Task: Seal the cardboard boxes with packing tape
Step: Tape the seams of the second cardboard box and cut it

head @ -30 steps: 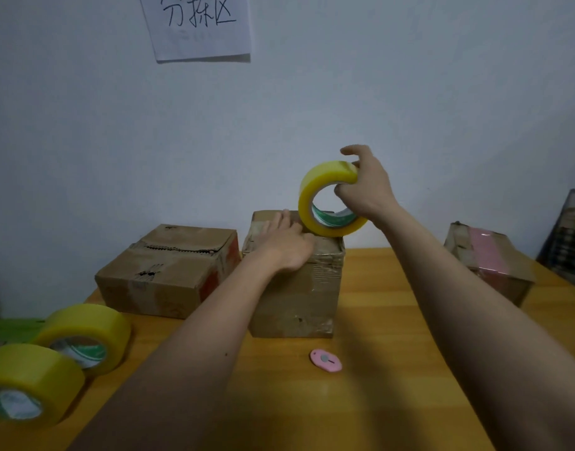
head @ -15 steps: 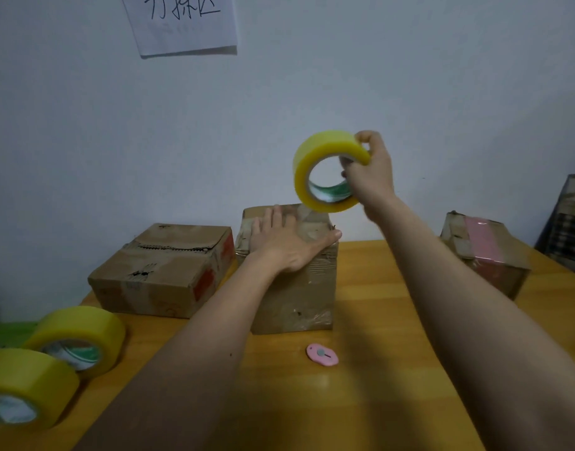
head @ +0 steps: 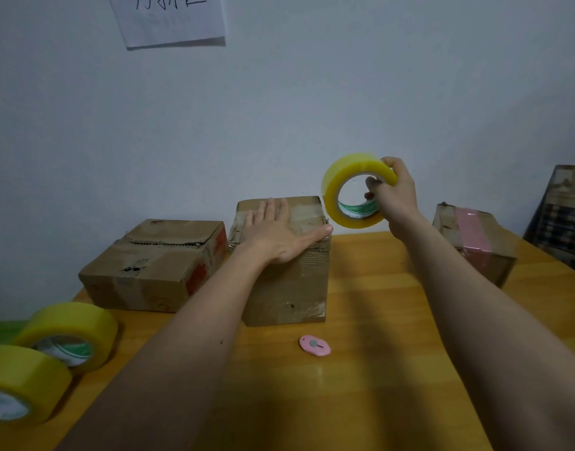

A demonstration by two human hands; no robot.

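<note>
A small upright cardboard box (head: pixel 289 288) stands in the middle of the wooden table. My left hand (head: pixel 279 236) lies flat on its top, fingers straight, thumb stretched to the right edge. My right hand (head: pixel 396 196) grips a yellow roll of packing tape (head: pixel 347 187) in the air just right of the box's top right corner, fingers through the core. A clear strip of tape lies across the box top towards the roll.
A wider flat cardboard box (head: pixel 156 262) sits to the left, a pink-taped box (head: pixel 474 242) to the right. Two more yellow tape rolls (head: pixel 68 333) (head: pixel 16 385) lie at the near left. A pink cutter (head: pixel 314 345) lies in front of the middle box.
My right hand lifted the roll off the box top and carried it right, past the box's right edge. My left hand flattened out and slid its thumb to the right edge.
</note>
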